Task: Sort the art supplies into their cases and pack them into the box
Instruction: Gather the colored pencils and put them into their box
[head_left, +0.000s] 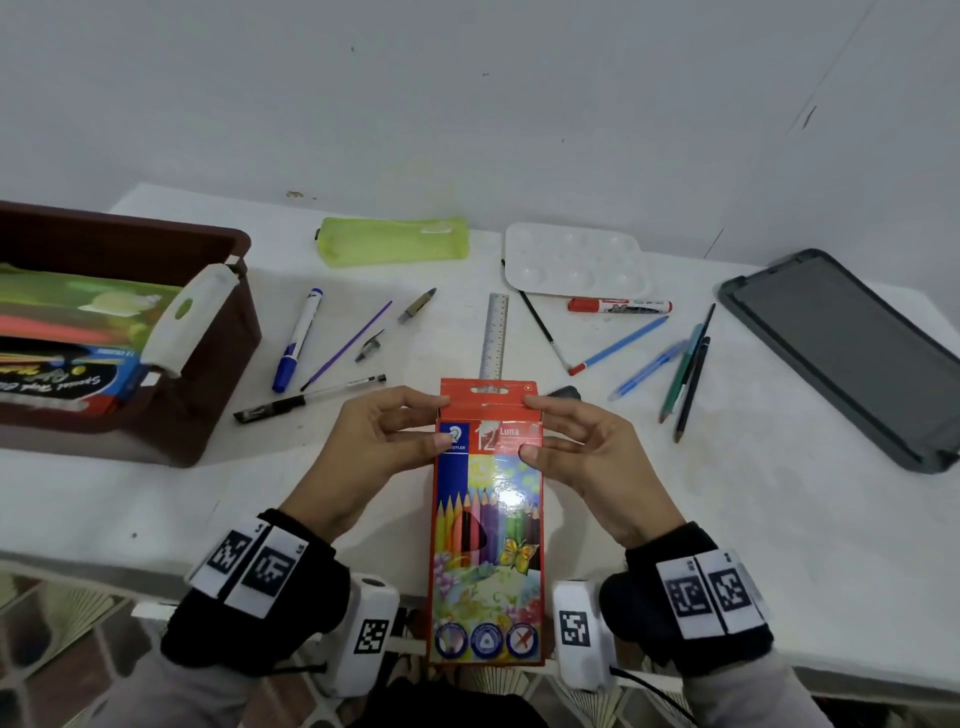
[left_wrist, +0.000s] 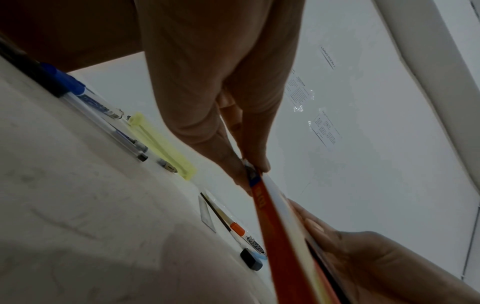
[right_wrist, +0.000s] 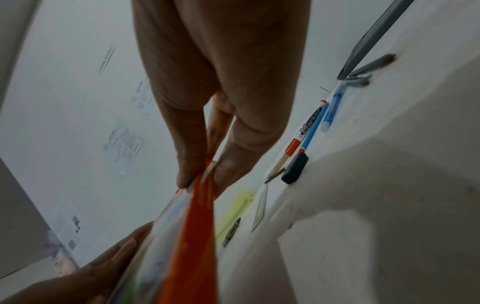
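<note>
Both hands pinch the colored pencil box (head_left: 488, 525) at its top flap, left hand (head_left: 384, 441) and right hand (head_left: 587, 452) on either side, held above the table (head_left: 779, 519) edge. Flap looks unlatched; tilt it and pencils could slide out, far from the brown storage box (head_left: 208, 364) left of it.

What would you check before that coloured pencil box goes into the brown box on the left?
1. Both hands grip it: ok; left hand and right hand pinch the top of the pencil box.
2. Top flap closed: cannot tell; fingers cover its edges.
3. Room in the brown box: cannot tell; packs already lie inside.
4. Path leftward: not ok; a black pen and a blue marker lie between, so lift over them.
5. All pencils packed: not ok; loose pencils lie on the table.
</note>
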